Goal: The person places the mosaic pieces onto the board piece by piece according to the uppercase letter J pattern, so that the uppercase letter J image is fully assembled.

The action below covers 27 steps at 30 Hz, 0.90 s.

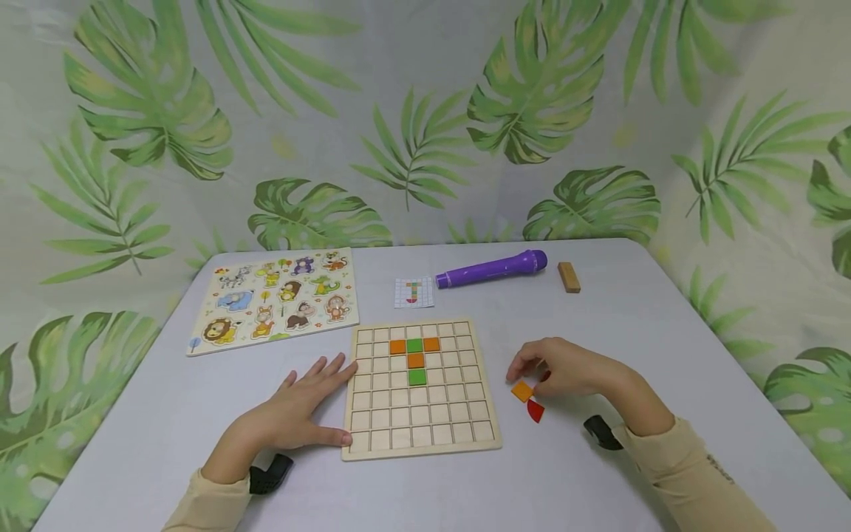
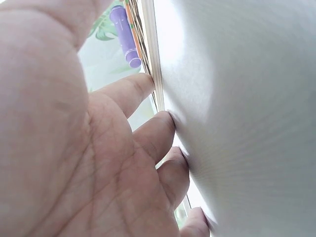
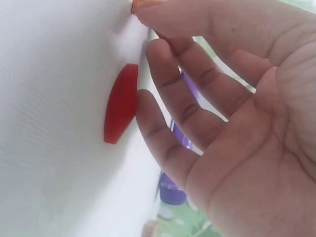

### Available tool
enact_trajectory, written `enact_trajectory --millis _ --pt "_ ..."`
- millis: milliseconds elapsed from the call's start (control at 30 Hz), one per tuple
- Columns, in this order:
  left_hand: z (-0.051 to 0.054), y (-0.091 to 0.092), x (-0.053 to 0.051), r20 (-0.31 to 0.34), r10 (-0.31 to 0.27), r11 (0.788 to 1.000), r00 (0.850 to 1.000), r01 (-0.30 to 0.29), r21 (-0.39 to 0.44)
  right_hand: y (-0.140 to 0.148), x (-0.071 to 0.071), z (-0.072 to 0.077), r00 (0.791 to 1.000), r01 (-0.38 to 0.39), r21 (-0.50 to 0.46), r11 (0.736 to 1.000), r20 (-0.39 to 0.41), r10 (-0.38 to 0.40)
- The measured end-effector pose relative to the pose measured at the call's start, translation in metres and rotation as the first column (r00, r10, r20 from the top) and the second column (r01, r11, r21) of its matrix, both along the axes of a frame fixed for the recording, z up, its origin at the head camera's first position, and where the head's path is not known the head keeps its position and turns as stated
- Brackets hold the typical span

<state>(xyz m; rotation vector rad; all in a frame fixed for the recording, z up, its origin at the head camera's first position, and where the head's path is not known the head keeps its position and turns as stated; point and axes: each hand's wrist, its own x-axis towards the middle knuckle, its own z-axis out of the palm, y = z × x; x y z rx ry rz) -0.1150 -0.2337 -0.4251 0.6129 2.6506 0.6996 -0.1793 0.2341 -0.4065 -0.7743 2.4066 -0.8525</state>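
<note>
My left hand (image 1: 302, 406) lies spread at the left side of a wooden grid board (image 1: 455, 436), fingertips and thumb touching its edge. Orange and green square tiles (image 1: 415, 360) form a T on the board. Right of it, my right hand (image 1: 565, 368) is low over the table with loosely bent fingers. An orange square tile (image 1: 521, 391) lies by its thumb and index fingertip; in the right wrist view the thumb tip partly covers it. One red quarter-round piece (image 1: 535, 411) lies nearer me. Another red piece (image 3: 121, 103) lies beside the little finger, partly hidden in the head view.
Behind the board lie a small pattern card (image 1: 414, 292), a purple toy microphone (image 1: 492, 269) and a wooden block (image 1: 569, 277). An animal puzzle board (image 1: 272, 301) occupies the back left. A leaf-print cloth (image 1: 425, 133) hangs behind the table.
</note>
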Motion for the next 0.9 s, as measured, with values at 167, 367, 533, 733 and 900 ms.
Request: enact_trajectory --millis 167,367,533,733,900 --pt "0.0001 -0.0004 -0.0003 -0.003 0.0 1.0 1.0 0.0 0.0 0.0005 -0.0032 -0.0039 1.0 -0.001 0.002 1.0 -0.001 0.001" --pt "0.0002 -0.0002 -0.0009 0.0 0.002 1.0 1.0 -0.002 0.0 0.0008 -0.0059 -0.0074 1.0 -0.004 -0.002 1.0 -0.013 0.004" --pt "-0.0002 0.0 -0.0011 0.0 0.005 1.0 1.0 -0.005 -0.003 -0.0002 -0.0064 -0.0082 1.0 -0.01 -0.002 1.0 -0.019 0.01" --pt "-0.0002 0.0003 -0.001 0.0 0.004 1.0 1.0 -0.004 -0.008 -0.0026 -0.006 -0.008 0.999 -0.038 -0.01 0.999 -0.025 0.038" --pt "-0.0004 0.0003 -0.0009 -0.001 0.003 1.0 1.0 -0.003 -0.008 -0.0029 -0.0052 -0.0057 0.998 -0.051 -0.024 0.998 -0.03 0.05"
